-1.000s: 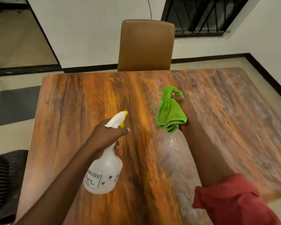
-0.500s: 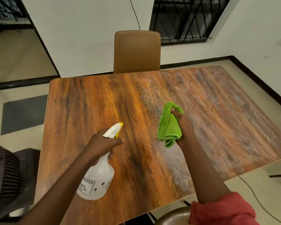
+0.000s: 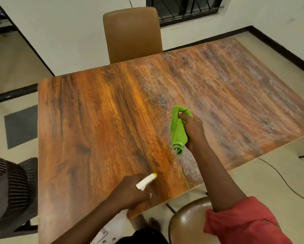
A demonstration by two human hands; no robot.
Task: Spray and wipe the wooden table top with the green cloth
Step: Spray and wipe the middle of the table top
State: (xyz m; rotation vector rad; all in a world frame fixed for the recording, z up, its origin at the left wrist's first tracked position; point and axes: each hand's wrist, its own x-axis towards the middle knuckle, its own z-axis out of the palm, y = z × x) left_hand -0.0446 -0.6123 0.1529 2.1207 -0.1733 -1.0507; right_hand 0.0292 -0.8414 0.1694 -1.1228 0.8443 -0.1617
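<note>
Green cloth [image 3: 178, 131] bunched, spray bottle [image 3: 145, 182] gripped

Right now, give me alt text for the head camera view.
A person's right hand grips a bunched green cloth over a wooden table top, whose right half looks hazy with spray. The left hand holds a white spray bottle at the near edge; a brown chair stands at the far side.
</note>
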